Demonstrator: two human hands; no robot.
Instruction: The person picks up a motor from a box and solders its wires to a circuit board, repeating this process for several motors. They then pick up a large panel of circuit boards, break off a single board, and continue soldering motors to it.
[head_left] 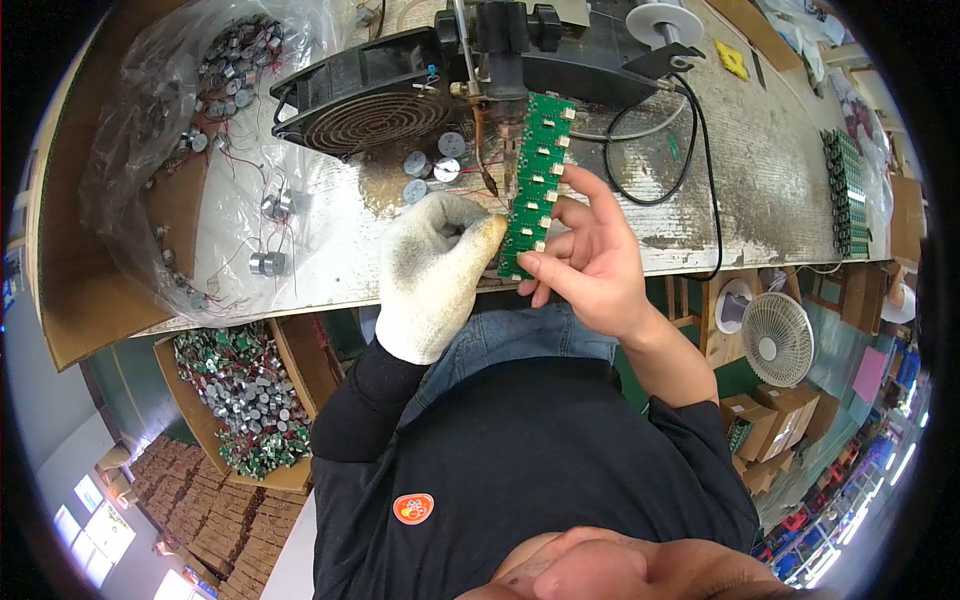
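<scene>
A long green circuit board strip [541, 165] with several small white connectors stands upright under the soldering machine's vertical iron [509, 140]. My bare right hand [600, 262] grips its lower right edge between thumb and fingers. My left hand [428, 270], in a white knit glove with a stained fingertip, is pinched closed at the board's lower left edge, just below the iron's tip. Whatever is in that pinch is too small to make out. A thin metal feed tube [482, 150] angles down beside the iron. Several small round silver motors [416, 164] lie just beyond my left hand.
A black fan [365, 110] stands behind the motors. On the left is a plastic-lined carton [90, 290] with wired motors. Black cable [712, 190] loops at right, before stacked green boards [848, 195]. A box [185, 400] of motors and boards sits below the table.
</scene>
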